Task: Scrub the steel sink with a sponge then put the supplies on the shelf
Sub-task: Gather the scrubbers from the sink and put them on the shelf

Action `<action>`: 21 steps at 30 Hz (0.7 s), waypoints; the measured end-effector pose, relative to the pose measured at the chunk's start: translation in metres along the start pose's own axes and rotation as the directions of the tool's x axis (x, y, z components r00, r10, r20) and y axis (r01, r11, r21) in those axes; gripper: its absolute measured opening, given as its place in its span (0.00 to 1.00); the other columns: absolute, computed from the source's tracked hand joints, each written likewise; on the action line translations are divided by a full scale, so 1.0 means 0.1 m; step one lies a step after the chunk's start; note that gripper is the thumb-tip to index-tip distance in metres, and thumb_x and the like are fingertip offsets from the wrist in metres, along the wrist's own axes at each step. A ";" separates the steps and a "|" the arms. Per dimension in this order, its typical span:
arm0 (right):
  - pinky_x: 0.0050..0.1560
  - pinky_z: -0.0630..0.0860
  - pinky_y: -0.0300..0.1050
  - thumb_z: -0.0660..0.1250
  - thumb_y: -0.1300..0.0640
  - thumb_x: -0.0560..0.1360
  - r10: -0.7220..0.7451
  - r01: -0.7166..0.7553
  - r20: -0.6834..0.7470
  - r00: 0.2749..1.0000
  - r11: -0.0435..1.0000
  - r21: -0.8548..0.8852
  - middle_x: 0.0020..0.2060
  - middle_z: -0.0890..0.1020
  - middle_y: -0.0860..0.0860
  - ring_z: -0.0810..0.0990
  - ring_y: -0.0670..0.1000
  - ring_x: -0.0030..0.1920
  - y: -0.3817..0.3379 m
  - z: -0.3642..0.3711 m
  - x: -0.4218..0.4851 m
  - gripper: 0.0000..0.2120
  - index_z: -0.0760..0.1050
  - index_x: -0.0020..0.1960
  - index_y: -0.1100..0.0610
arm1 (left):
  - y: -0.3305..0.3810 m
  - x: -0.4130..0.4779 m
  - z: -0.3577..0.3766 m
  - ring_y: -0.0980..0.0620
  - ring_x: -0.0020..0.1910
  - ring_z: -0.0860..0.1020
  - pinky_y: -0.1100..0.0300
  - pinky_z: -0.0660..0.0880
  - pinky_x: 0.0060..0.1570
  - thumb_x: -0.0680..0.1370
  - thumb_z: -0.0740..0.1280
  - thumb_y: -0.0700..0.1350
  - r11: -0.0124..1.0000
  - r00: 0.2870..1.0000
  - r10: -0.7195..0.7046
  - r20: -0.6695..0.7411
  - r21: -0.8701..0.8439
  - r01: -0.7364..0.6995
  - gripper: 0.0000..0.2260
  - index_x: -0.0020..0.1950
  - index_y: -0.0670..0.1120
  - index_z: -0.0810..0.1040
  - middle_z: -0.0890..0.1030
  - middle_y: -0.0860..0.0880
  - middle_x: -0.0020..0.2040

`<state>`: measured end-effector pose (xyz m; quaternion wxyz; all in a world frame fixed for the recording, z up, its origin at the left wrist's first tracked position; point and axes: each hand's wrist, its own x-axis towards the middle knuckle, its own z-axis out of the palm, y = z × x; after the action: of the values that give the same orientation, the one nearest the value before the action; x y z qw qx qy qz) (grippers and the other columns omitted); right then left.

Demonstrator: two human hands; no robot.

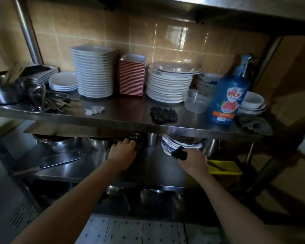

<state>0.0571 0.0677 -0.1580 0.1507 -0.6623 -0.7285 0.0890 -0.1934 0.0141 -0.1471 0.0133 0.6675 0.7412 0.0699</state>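
Observation:
My right hand [192, 161] reaches onto the lower steel shelf [153, 166] and pinches a dark sponge [179, 153] against a tilted stack of blue-patterned plates [167, 144]. My left hand [122, 150] is further left on the same shelf, fingers curled over the rim of a dark pot [136, 140] half hidden under the upper shelf. On the upper shelf [130, 120] stand a blue detergent bottle [229, 95] with a pump top and, left of it, a dark scouring pad [163, 112]. No sink shows clearly.
The upper shelf carries stacks of white plates [95, 73], red-striped dishes [132, 76], round plates [169, 85], bowls [252, 101], a plastic tub [195, 103], a grey rag [253, 123] and utensils [32, 95]. A cleaver [60, 159], steel bowls [58, 141] and a yellow board [224, 167] lie below.

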 end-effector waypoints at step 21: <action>0.58 0.73 0.50 0.65 0.53 0.72 0.222 -0.200 -0.086 0.971 0.957 0.210 0.58 0.80 0.55 0.76 0.59 0.60 0.58 0.02 0.76 0.14 0.78 0.57 0.52 | -0.03 0.87 -0.46 0.36 0.59 0.71 0.44 0.69 0.55 0.78 0.60 0.50 0.999 0.990 0.024 -0.141 -0.022 -0.027 0.15 0.62 0.44 0.69 0.72 0.40 0.59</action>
<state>0.1054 0.1498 -0.1709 0.2455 -0.7217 -0.6316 0.1414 -0.2109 0.0960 -0.0951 -0.0322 0.6702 0.7307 0.1259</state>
